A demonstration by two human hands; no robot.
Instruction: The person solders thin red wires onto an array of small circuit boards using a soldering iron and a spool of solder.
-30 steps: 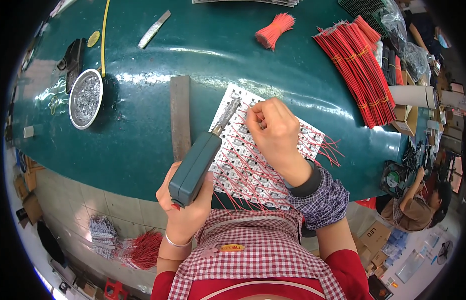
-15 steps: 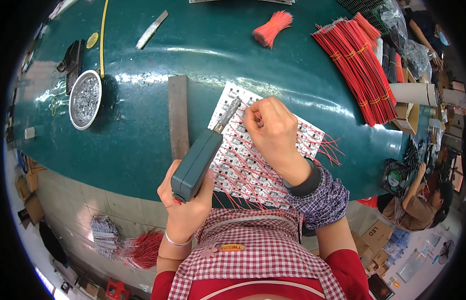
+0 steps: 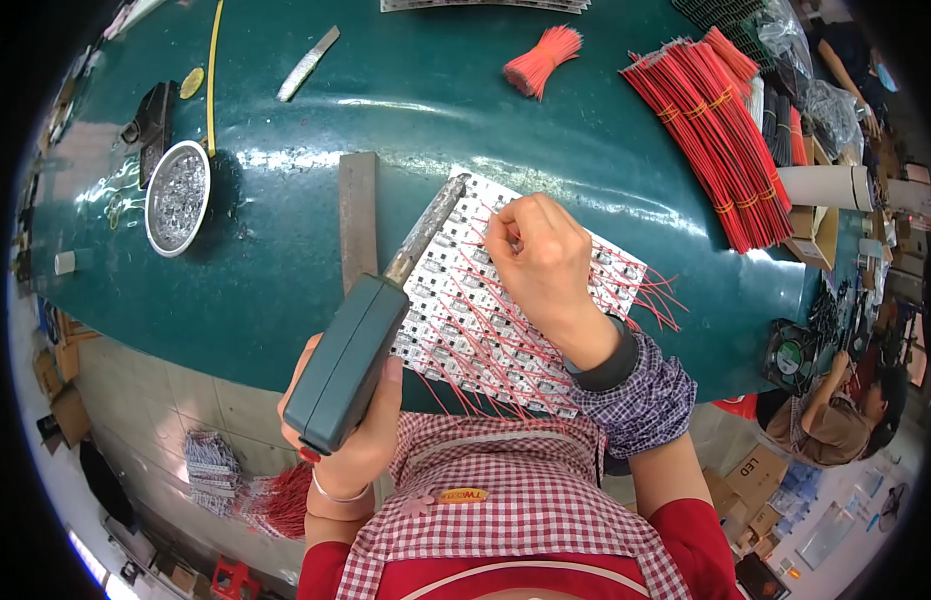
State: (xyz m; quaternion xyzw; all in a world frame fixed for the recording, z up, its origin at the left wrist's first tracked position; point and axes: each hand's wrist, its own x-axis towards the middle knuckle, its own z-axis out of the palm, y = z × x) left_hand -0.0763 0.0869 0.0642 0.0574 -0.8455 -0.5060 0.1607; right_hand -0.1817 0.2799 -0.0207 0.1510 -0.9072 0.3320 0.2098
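Note:
My left hand (image 3: 364, 432) is wrapped round the dark green handle of a soldering gun (image 3: 348, 365). The gun's long, silvery tip slants up over the far left part of a white circuit board panel (image 3: 441, 335). Rows of small dark parts cover the panel, and many thin red wires (image 3: 486, 345) trail across it and past its right and near edges. Above the panel's far half, my right hand (image 3: 544, 262) is closed in a pinch, with a red wire showing at its fingertips. The pinched end is mostly hidden by the fingers.
A flat metal bar (image 3: 359, 215) lies left of the panel. Farther left is a white bowl (image 3: 152, 215) of metal bits. Red wire bundles (image 3: 711, 140) lie at the far right, a smaller bundle (image 3: 543, 62) at the back. Another person (image 3: 841, 415) sits at right.
My left hand has moved left and slightly toward me with the soldering gun, so its tip has shifted left and up, away from my right fingertips. My right hand has barely moved.

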